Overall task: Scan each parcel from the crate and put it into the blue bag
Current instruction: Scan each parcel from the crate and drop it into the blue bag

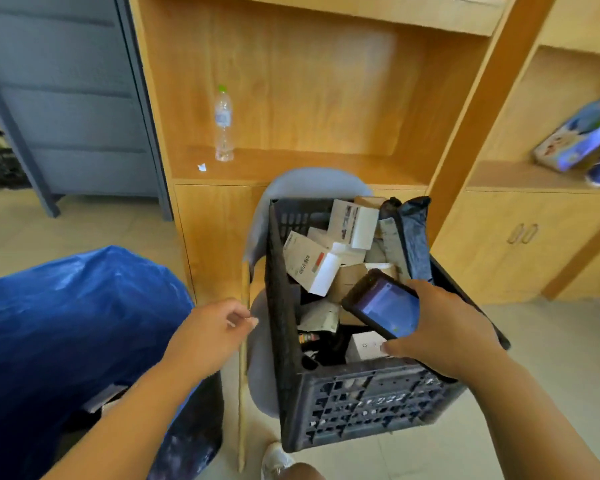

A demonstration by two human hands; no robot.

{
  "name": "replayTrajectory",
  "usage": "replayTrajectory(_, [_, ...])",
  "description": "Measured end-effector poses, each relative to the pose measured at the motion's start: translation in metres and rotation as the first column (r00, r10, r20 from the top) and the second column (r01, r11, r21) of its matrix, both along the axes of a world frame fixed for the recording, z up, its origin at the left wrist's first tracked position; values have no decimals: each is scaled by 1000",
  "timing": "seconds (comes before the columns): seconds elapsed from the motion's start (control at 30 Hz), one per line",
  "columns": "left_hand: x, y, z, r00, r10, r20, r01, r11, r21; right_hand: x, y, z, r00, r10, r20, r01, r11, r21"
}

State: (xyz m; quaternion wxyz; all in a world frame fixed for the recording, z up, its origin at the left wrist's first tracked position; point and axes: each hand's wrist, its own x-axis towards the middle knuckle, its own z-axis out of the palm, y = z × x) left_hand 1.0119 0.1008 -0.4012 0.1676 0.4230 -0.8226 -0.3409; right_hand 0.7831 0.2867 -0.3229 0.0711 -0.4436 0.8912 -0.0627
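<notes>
Right hand grips scanner over crate; left hand empty.
Right hand wraps the scanner's right end, thumb under near edge, screen up, above the near parcels. Left hand loosely curled, holding nothing, between crate and blue bag at left. Crate sits on a grey chair, full of parcels: white box far left, dark mailer far right.

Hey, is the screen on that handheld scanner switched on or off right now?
On. The handheld scanner, held in the right hand over the crate, shows a lit bluish display.
</notes>
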Motion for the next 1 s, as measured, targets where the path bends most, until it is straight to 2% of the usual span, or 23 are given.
replayTrajectory(0.2, [-109, -5, 11, 997, -62, 48, 70, 983, -171, -70, 11, -14, 986, -160, 39, 163, 983, -83])
replayTrajectory(0.33, [-175, -26, 1, 979, -120, 164, 157, 958, -241, -102, 5, -26, 976, -207, 68, 214, 968, -133])
replayTrajectory(0.5, [-235, -53, -20, 913, -112, 393, 227, 939, -258, -122, -4, -37, 973, -194, 126, 210, 969, -131])
replayTrajectory(0.63, [-257, -69, -34, 804, -174, 568, 310, 939, -151, -131, -7, -47, 971, -188, 146, 204, 973, -107])
replayTrajectory(0.9, [-272, -77, -45, 857, -69, 510, 206, 954, -217, -136, -6, -54, 975, -178, 133, 193, 975, -114])
replayTrajectory(1.0, [-264, -72, -36, 923, -28, 385, 123, 967, -224, -134, 0, -52, 978, -175, 117, 190, 974, -126])
